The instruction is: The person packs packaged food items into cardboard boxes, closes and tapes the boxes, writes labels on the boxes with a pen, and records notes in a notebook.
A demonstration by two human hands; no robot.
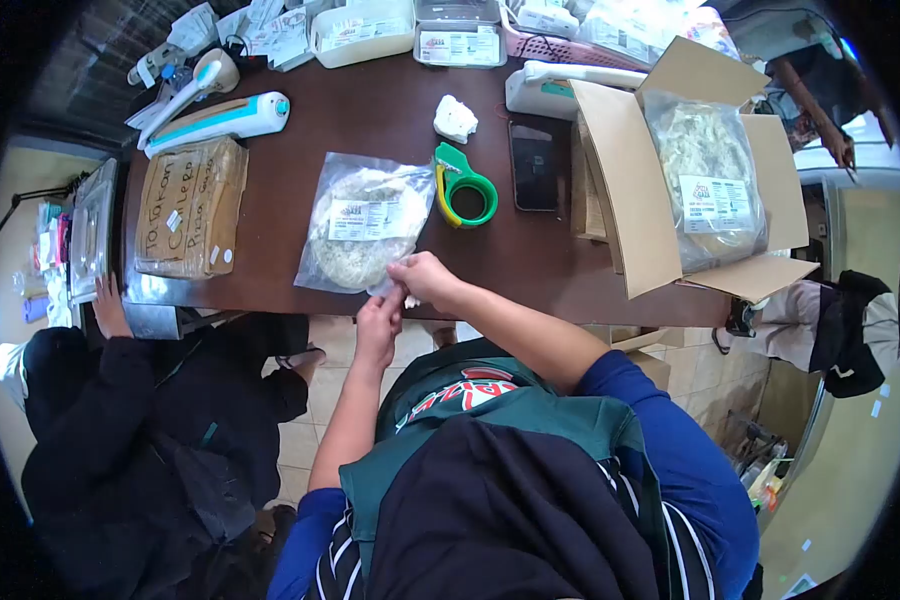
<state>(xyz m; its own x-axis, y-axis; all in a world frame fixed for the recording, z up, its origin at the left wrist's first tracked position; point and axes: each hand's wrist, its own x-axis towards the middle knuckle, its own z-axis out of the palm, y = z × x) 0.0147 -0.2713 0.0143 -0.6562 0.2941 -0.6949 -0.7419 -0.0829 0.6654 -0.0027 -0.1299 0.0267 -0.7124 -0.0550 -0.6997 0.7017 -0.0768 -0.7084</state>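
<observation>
A clear plastic bag (355,262) with a pale round pizza-like food and a white printed label lies flat near the table's front edge. My right hand (428,278) is closed at the bag's lower right corner, fingertips pinched. Just below it, my left hand (376,328) is closed too, its fingertips meeting those of the right. Something small and whitish shows at the fingers; whether it is the bag's corner or a separate scrap, I cannot make out. Beyond the bag sit a green tape dispenser (449,160) and a crumpled white tissue (455,118).
An open cardboard box (610,185) holding a similar bag (710,170) stands right, beside a black phone (533,167). A taped, handwritten brown parcel (188,205) and a white-teal device (225,122) lie left. Plastic containers (362,30) line the back. Another person's hand (110,308) rests at the left edge.
</observation>
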